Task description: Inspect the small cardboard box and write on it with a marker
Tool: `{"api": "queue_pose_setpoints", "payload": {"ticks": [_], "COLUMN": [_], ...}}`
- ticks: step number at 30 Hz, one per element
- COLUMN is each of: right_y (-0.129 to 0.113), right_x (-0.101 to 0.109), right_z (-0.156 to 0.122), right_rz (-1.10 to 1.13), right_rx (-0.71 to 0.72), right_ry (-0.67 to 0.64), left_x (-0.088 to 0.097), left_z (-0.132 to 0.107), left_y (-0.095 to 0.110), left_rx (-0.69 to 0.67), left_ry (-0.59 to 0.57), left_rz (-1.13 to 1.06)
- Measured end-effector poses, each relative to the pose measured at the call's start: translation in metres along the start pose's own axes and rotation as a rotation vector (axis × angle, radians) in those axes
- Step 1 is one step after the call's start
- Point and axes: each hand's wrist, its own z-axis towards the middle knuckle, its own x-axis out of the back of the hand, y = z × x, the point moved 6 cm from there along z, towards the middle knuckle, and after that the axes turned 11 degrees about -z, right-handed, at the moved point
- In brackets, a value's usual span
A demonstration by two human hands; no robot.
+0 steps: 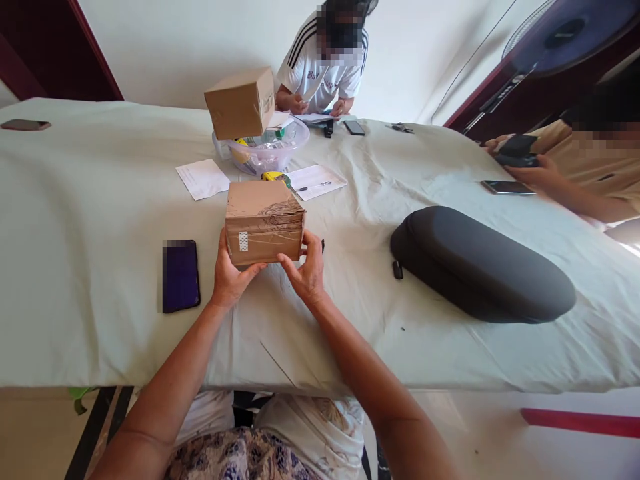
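Observation:
A small cardboard box (263, 220) wrapped in clear tape, with a white label on its near face, sits on the pale cloth-covered table (100, 200) in front of me. My left hand (229, 272) grips its lower left corner, thumb on the near face. My right hand (306, 267) holds the lower right corner, fingers curled round the side. Both hands are closed on the box.
A dark phone (180, 275) lies left of my hands. A large black oval case (480, 267) lies to the right. Beyond are papers (203, 178), a yellow tape measure (275, 177), a clear bowl (267, 153) with a second box (241, 103). Two seated people, across and right.

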Motion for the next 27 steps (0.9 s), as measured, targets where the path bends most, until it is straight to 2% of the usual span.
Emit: {"api": "queue_pose_setpoints", "payload": {"ticks": [5,12,20,27], "right_y": [0.007,0.013,0.013,0.018], "right_x": [-0.014,-0.011,-0.004,0.005], "right_z": [-0.016,-0.016,-0.011,-0.007], "right_rz": [-0.021,-0.046,0.07,0.124], "right_rx": [-0.007,0.087,0.164,0.141], "right_ry": [0.049,0.131,0.098,0.097], "left_x": [-0.001,0.0,0.003,0.005], "left_z": [-0.002,0.0,0.003,0.005], "left_y": [0.003,0.0,-0.006,-0.013], "left_rx": [0.011,-0.006,-0.044,-0.053], "left_ry": [0.01,-0.012,-0.001,-0.025], "left_rz": [0.028,0.058,0.009,-0.007]}}
